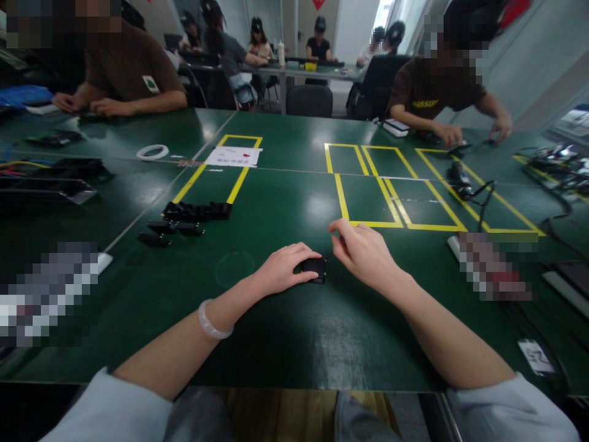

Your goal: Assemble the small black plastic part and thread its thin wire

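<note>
A small black, square-looking part (315,270) lies on the green table in front of me. My left hand (289,265) grips it from the left, fingers along its far side and thumb along its near side. Just right of it is my right hand (365,245), with fingers curled in a pinch. A thin dark tip shows between those fingers and the part, pointing at the part's right edge. Most of whatever the right fingers hold is hidden. Further left on the table sit several similar small black parts (171,229) beside a longer black piece (197,211).
Yellow tape outlines (368,224) mark the green table (285,337). A white ring (153,152) and a paper sheet (234,156) lie beyond the parts. A black cylindrical device (460,179) with cable is at right. Two people work across the table; blurred-out items lie at both sides.
</note>
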Motion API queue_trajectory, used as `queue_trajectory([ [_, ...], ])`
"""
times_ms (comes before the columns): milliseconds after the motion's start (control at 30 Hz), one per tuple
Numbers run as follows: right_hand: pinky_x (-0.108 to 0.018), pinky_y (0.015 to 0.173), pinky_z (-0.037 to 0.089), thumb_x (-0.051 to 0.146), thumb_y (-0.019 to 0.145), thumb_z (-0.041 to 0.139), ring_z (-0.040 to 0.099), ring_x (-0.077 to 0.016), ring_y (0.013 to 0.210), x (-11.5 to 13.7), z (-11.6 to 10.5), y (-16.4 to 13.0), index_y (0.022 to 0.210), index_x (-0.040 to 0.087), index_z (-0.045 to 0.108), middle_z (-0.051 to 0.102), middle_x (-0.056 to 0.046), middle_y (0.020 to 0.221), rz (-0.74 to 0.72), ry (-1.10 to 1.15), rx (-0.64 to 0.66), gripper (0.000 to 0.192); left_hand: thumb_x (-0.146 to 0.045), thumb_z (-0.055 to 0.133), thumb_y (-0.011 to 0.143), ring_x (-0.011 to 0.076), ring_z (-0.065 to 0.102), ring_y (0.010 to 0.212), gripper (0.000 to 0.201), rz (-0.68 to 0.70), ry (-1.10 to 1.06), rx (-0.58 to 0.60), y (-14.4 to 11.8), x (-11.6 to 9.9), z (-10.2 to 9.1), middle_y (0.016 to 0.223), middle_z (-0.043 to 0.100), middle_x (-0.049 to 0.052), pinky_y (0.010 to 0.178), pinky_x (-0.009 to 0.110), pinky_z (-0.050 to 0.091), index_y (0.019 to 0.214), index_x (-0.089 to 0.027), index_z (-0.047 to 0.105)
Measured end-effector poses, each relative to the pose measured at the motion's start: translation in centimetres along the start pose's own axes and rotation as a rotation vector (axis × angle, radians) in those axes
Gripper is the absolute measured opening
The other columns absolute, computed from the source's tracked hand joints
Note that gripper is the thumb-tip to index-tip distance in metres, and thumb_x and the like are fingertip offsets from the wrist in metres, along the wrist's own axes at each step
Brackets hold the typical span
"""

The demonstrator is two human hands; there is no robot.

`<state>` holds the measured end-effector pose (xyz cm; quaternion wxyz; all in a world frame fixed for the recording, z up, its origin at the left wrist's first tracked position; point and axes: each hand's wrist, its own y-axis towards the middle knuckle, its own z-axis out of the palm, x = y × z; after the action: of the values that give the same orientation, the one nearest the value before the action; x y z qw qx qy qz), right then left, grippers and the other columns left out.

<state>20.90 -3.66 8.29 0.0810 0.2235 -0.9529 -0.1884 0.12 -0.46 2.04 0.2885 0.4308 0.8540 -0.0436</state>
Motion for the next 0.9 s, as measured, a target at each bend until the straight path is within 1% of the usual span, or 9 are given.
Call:
queue_trajectory([
  [200, -0.026, 0.067, 0.034, 0.036, 0.096, 0.033, 0.058, -0.0154, 0.065, -0.06, -0.12, 0.02, 0.098, 0.017, 0.054, 0.066, -0.002, 0.072, -0.007, 0.009, 0.031, 0.028, -0.042, 0.055, 0.089, 0.0223, 0.056, 0.106, 0.038, 0.003, -0.002, 0.0, -0.02, -0.03, -0.02, 0.113, 0.059, 0.007, 0.092, 0.034, 0.045, 0.122, -0.024, 0.056],
  [300, -0.026, 0.067, 0.034, 0.032, 0.096, 0.033, 0.058, -0.0153, 0.064, -0.06, -0.07, 0.11, 0.096, 0.017, 0.055, 0.066, -0.003, 0.071, 0.006, -0.027, 0.042, 0.027, -0.042, 0.055, 0.089, 0.0222, 0.056, 0.106, 0.038, 0.005, -0.003, -0.004, -0.02, 0.06, 0.02, 0.113, 0.059, 0.007, 0.092, 0.034, 0.045, 0.122, -0.024, 0.056],
  [367, -0.027, 0.067, 0.034, 0.026, 0.094, 0.033, 0.058, -0.0152, 0.063, -0.03, -0.03, 0.11, 0.098, 0.017, 0.055, 0.066, -0.002, 0.07, 0.018, -0.041, 0.036, 0.024, -0.041, 0.056, 0.089, 0.022, 0.056, 0.106, 0.038, 0.003, -0.006, -0.006, -0.02, 0.11, 0.04, 0.113, 0.059, 0.006, 0.092, 0.034, 0.045, 0.123, -0.024, 0.056],
  [467, -0.026, 0.067, 0.034, 0.023, 0.092, 0.036, 0.058, -0.015, 0.063, -0.02, 0.01, 0.02, 0.103, 0.016, 0.054, 0.066, -0.001, 0.071, 0.014, -0.021, 0.014, 0.022, -0.041, 0.057, 0.088, 0.0218, 0.056, 0.106, 0.038, 0.001, -0.02, -0.001, -0.01, 0.14, 0.06, 0.113, 0.059, 0.006, 0.092, 0.033, 0.045, 0.122, -0.024, 0.057],
  [600, -0.026, 0.069, 0.035, 0.025, 0.092, 0.035, 0.059, -0.0152, 0.065, -0.08, -0.02, -0.09, 0.104, 0.017, 0.052, 0.066, -0.001, 0.074, -0.003, 0.02, 0.009, 0.022, -0.042, 0.057, 0.088, 0.0219, 0.057, 0.106, 0.038, -0.006, -0.04, -0.001, 0.02, 0.08, 0.01, 0.112, 0.059, 0.006, 0.092, 0.033, 0.046, 0.121, -0.024, 0.057],
  [767, -0.026, 0.068, 0.035, 0.033, 0.096, 0.031, 0.059, -0.016, 0.065, -0.04, -0.13, -0.01, 0.095, 0.018, 0.054, 0.067, -0.003, 0.073, 0.002, -0.012, 0.037, 0.028, -0.042, 0.057, 0.088, 0.0218, 0.057, 0.105, 0.037, -0.009, -0.05, -0.001, 0.01, -0.03, -0.15, 0.112, 0.059, 0.006, 0.092, 0.033, 0.045, 0.121, -0.024, 0.058],
  [900, -0.027, 0.067, 0.034, 0.027, 0.095, 0.03, 0.058, -0.0153, 0.062, -0.03, -0.03, 0.05, 0.097, 0.017, 0.055, 0.067, -0.003, 0.072, 0.016, -0.039, 0.03, 0.026, -0.041, 0.057, 0.088, 0.0219, 0.056, 0.106, 0.037, -0.012, -0.045, 0.002, 0.01, -0.08, -0.2, 0.112, 0.059, 0.006, 0.092, 0.032, 0.045, 0.121, -0.024, 0.057],
])
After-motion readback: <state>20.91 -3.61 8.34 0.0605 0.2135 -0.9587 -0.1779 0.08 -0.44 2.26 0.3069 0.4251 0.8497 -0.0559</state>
